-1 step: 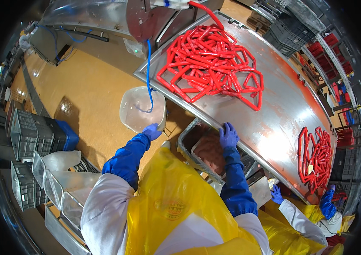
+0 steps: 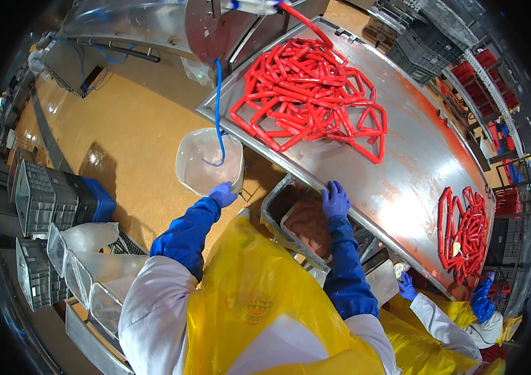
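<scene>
Left hand (image 2: 223,194), fingers clamped on the rim of a translucent tub (image 2: 208,161) held beneath a dangling blue hose (image 2: 218,106); right hand (image 2: 335,200), fingers together, flat on the steel bench (image 2: 415,169) edge above a meat-filled tray (image 2: 306,225), for support.

Grey crates (image 2: 40,194) stand stacked left (beside a blue one (image 2: 95,200)), red racks (image 2: 497,81) far right.

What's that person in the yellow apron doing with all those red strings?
The person's left hand holds a clear plastic tub with a blue hose hanging into it. Their right hand rests at the edge of a steel table, where a tangle of red sausage links lies. Another person's gloved hand works alongside.
</scene>
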Tool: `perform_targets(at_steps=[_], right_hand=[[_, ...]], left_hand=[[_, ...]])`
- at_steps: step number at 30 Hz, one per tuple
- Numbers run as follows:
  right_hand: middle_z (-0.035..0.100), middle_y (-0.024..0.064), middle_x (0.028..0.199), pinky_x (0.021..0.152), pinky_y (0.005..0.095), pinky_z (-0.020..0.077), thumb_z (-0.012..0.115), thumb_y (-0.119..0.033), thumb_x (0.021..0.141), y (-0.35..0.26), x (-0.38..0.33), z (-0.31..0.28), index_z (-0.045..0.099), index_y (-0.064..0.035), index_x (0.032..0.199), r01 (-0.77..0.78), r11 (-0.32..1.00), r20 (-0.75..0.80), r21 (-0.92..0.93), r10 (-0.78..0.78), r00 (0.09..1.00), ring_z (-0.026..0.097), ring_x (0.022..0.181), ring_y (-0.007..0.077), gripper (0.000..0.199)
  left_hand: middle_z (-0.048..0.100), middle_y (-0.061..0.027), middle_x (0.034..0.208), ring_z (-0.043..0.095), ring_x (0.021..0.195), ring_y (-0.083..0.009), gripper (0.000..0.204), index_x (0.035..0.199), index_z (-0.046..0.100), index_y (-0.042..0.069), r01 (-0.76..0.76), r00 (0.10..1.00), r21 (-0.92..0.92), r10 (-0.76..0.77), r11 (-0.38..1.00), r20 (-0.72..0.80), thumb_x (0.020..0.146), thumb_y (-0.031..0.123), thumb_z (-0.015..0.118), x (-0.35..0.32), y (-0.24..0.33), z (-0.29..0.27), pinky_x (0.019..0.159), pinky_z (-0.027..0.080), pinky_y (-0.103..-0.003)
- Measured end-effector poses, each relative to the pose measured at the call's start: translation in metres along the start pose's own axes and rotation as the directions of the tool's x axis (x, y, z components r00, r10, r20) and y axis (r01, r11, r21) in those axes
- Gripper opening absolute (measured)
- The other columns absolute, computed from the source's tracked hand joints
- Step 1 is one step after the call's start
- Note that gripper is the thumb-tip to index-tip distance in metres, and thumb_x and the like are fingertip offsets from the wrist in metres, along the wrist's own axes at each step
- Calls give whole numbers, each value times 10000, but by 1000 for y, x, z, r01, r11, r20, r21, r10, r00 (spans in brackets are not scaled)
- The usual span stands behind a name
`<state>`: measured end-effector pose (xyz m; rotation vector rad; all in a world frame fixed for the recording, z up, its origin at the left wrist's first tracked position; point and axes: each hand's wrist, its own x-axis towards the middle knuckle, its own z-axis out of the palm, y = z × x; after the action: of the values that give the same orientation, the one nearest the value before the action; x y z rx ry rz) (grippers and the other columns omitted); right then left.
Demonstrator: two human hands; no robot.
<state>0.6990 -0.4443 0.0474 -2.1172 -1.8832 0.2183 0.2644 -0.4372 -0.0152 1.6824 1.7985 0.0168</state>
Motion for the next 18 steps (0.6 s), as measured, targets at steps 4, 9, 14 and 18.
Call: perform_targets(at_steps=[4,9,14,18], right_hand=[[494,63,1465,1078,530,337,590,-462,946,-1,2,-2,560,-186,1387,-4,1000,26,21,3,1000,458,1349,298,521],[492,66,1468,1074,534,340,589,-460,947,0,1,-1,555,-189,1391,-1,1000,11,15,1,1000,462,1344,306,522],[493,72,1470,1068,559,351,585,-452,958,-3,-2,-1,559,-194,1376,0,1000,-6,13,0,1000,472,1334,328,492],[496,75,1469,1069,562,347,583,-453,960,-1,0,-1,558,-197,1377,8,1000,2,12,-8,1000,470,1337,331,490]], left_hand=[[668,-228,1200,631,1133,-396,511,1231,633,63,0,1000,2,0,1000,-5,822,369,655,3,-3,1,975,494,-463],[663,-236,1205,626,1141,-398,532,1254,622,64,31,999,-13,-31,999,19,821,371,659,1,-1,1,978,491,-465],[636,-241,1256,609,1167,-400,555,1266,603,43,-32,999,-3,32,999,-8,816,356,685,3,-8,5,991,485,-469],[640,-237,1248,611,1159,-404,548,1261,601,40,-49,999,20,49,999,12,820,353,689,8,-8,5,987,486,-474]])
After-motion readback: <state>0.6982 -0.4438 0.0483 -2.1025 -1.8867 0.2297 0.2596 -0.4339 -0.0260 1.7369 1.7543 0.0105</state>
